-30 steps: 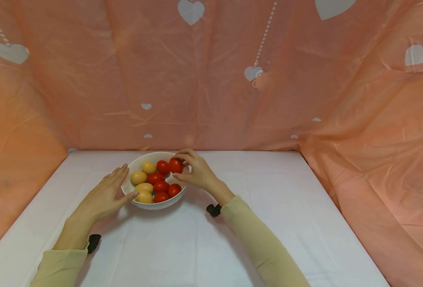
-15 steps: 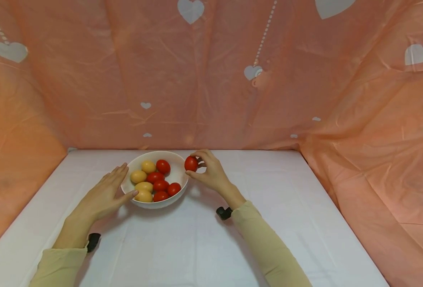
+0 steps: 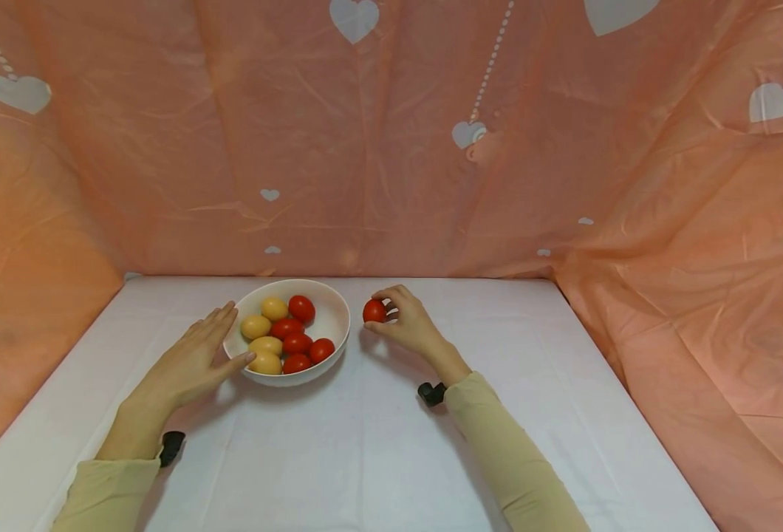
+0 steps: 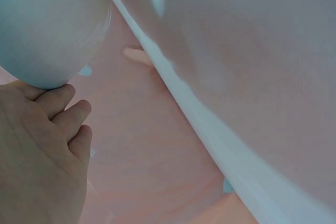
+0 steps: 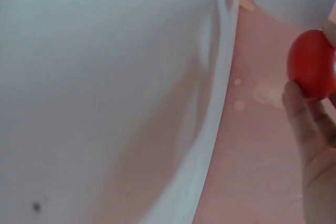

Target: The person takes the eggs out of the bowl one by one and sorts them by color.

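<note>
A white bowl [image 3: 331, 318] stands on the table, left of the middle in the head view. Several red tomatoes [image 3: 296, 343] and several yellow egg-shaped fruits [image 3: 266, 362] lie inside it. My left hand [image 3: 188, 369] rests against the bowl's left side, fingers straight and thumb over the rim. In the left wrist view its fingertips meet the bowl's outer wall [image 4: 52, 30]. Right of the bowl, my right hand [image 3: 413, 324] pinches one glossy red tomato [image 3: 374, 311] between thumb and fingers, low over the table. The right wrist view shows that tomato [image 5: 312, 65] at the fingertips.
A white cloth covers the table [image 3: 338, 458]. Orange-pink sheeting with hearts [image 3: 378, 148] hangs behind it and at both sides. Black wrist cameras sit at the left wrist [image 3: 172, 448] and the right wrist [image 3: 431, 394].
My right hand has carried the red tomato out of the bowl, over its right rim and rightward, then lower beside it. The left hand has stayed at the bowl.
</note>
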{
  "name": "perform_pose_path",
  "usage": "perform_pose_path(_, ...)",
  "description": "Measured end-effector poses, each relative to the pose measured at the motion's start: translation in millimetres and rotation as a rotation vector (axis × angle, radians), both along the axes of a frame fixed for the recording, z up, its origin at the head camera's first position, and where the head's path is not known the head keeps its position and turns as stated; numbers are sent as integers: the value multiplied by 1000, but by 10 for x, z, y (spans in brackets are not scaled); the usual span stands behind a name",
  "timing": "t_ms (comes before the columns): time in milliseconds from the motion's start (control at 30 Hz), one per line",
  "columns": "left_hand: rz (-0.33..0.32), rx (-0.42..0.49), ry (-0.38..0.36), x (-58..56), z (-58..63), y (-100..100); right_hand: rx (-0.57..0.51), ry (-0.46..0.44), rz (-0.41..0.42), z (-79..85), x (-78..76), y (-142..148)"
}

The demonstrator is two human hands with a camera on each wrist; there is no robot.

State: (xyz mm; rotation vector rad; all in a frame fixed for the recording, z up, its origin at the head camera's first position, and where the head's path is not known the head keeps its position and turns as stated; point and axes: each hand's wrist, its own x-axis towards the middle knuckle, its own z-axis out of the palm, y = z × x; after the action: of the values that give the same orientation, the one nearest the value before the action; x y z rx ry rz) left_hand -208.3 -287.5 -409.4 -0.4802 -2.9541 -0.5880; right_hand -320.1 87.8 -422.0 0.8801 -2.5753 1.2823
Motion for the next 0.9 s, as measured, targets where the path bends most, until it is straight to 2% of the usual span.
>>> perform_pose_path(167, 4, 2, -13, 0, -8, 2, 100, 15, -19, -36, -37, 48)
perform_pose_path(300, 3, 2, -13, 3, -4, 4, 174, -15, -34, -61, -74, 71)
perform_pose_path(533, 3, -4, -6, 5, 7, 8, 235, -136, -51, -89, -98, 98)
perform_pose_path(900, 0, -8, 2, 4, 3, -3, 308, -175, -54, -96, -121, 115)
